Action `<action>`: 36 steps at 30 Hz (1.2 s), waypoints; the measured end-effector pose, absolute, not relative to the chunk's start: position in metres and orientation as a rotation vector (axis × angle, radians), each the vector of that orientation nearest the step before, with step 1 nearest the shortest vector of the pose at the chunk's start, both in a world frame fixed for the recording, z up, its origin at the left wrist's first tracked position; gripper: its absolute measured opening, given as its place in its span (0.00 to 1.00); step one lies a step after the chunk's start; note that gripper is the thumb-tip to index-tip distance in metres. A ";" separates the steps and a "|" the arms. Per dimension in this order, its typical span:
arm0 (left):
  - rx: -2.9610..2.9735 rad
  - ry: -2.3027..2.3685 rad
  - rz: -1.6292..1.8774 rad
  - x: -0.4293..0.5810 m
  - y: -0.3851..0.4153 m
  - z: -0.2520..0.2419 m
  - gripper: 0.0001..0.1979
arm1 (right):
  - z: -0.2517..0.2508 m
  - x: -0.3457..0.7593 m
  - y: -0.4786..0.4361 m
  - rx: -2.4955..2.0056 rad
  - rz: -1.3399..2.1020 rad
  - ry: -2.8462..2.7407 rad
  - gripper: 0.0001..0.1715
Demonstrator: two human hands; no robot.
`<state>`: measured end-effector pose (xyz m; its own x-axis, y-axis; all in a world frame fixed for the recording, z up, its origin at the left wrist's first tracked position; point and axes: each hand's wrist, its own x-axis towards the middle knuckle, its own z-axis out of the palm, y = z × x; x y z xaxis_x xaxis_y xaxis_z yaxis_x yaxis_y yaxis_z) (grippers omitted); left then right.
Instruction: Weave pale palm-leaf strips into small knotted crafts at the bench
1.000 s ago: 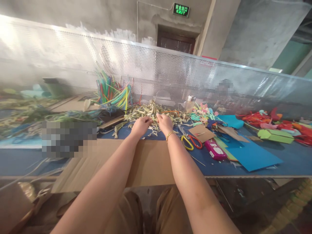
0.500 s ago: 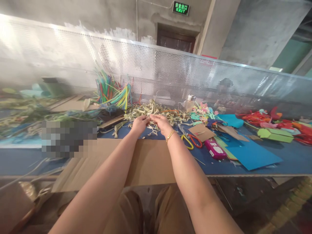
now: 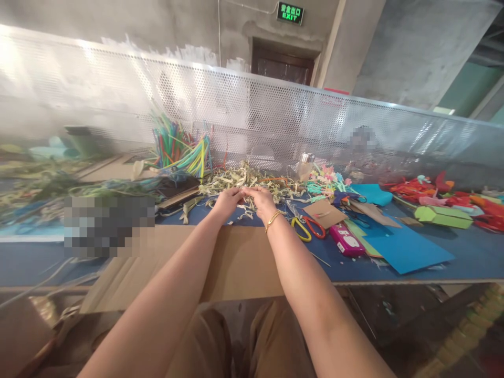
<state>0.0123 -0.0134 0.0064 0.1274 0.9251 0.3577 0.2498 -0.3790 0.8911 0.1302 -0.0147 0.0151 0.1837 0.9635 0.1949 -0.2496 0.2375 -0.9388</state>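
My left hand (image 3: 227, 202) and my right hand (image 3: 260, 198) meet fingertip to fingertip over the front of a loose pile of pale, curly strips (image 3: 244, 172). Both sets of fingers look bent and pinched together; whatever lies between them is too small or hidden to make out. A gold chain bracelet (image 3: 273, 220) circles my right wrist. Beneath my forearms a sheet of brown cardboard (image 3: 244, 257) lies over the table's front edge. Right of my right hand rest scissors with yellow handles (image 3: 301, 230) and scissors with red handles (image 3: 315, 227).
A purple packet (image 3: 346, 240) and blue paper sheets (image 3: 409, 247) lie to the right, with a green paper box (image 3: 443, 216) beyond. Colourful pipe cleaners (image 3: 179, 147) stand back left. A perforated metal screen (image 3: 236, 105) runs behind the blue table (image 3: 472, 262).
My hands keep nearly the same place and pose, fingertips still together. The view has shifted very slightly; nothing on the table has visibly moved.
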 end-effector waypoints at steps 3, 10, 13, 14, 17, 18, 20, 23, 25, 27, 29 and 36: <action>1.720 1.136 1.289 0.012 -0.016 0.007 0.15 | 0.017 0.133 -0.016 -0.898 1.135 -1.023 0.16; 1.728 1.171 1.241 0.012 -0.020 0.008 0.19 | 0.015 0.135 -0.011 -0.931 0.980 -1.035 0.21; 1.754 1.128 1.255 0.012 -0.018 0.007 0.19 | 0.013 0.134 -0.009 -0.950 0.940 -0.987 0.24; 1.757 1.113 1.258 0.012 -0.018 0.007 0.19 | 0.013 0.134 -0.009 -0.952 0.926 -0.975 0.24; 1.743 1.097 1.257 0.012 -0.017 0.006 0.19 | 0.012 0.135 -0.009 -0.951 0.899 -0.970 0.24; 1.739 1.103 1.253 0.012 -0.017 0.007 0.19 | 0.012 0.135 -0.008 -0.940 0.905 -0.981 0.24; 1.741 1.127 1.243 0.012 -0.017 0.007 0.19 | 0.011 0.137 -0.007 -0.915 0.916 -1.003 0.22; 1.757 1.141 1.233 0.012 -0.018 0.008 0.20 | 0.011 0.139 -0.005 -0.902 0.899 -0.993 0.22; 1.761 1.127 1.232 0.013 -0.018 0.008 0.20 | 0.010 0.139 -0.005 -0.913 0.870 -0.948 0.22; 1.763 1.104 1.228 0.014 -0.018 0.008 0.20 | 0.011 0.138 -0.005 -0.937 0.841 -0.911 0.24; 1.769 1.085 1.223 0.013 -0.018 0.008 0.20 | 0.012 0.138 -0.007 -0.971 0.816 -0.898 0.24; 1.789 1.140 1.198 0.011 -0.019 0.008 0.20 | 0.019 0.139 -0.013 -0.906 0.843 -0.883 0.21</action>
<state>0.0108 -0.0192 0.0084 0.1883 0.9240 0.3330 0.2861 -0.3759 0.8814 0.1387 -0.0130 0.0189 0.3878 0.8824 0.2663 -0.2255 0.3710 -0.9009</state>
